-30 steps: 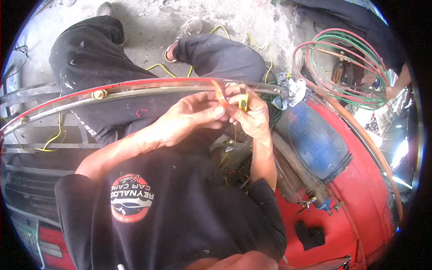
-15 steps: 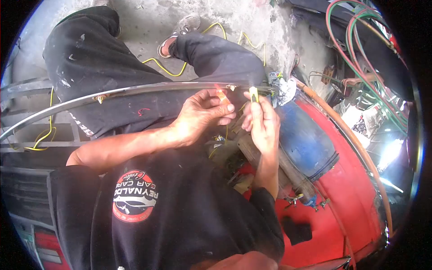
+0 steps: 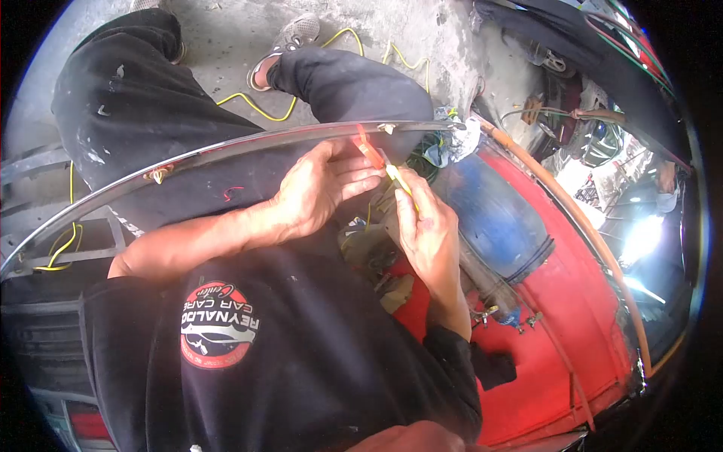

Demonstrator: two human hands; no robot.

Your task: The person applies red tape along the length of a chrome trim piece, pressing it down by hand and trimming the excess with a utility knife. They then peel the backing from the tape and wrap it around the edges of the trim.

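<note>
A long, thin metal trim strip (image 3: 263, 138) curves across my lap, with small clips (image 3: 158, 175) along its lower edge. From it hangs a narrow red-orange strip (image 3: 367, 151), possibly tape. My left hand (image 3: 312, 188) is beside it, palm showing and fingers stretched out towards the strip's lower end. My right hand (image 3: 428, 226) is closed around a yellow cutter knife (image 3: 401, 184). The knife's tip meets the lower end of the red-orange strip, next to my left fingertips. Whether my left thumb presses on the strip cannot be made out.
A blue container (image 3: 497, 215) lies on the red car panel (image 3: 561, 324) at the right, beside a cylinder with brass valves (image 3: 489, 313). An orange hose (image 3: 561, 192) runs along the panel edge. A yellow cord (image 3: 275, 117) crosses the concrete floor.
The knife in my right hand has come leftwards to the end of the red-orange strip. My left fingers have straightened from a pinch. The whole view has shifted slightly.
</note>
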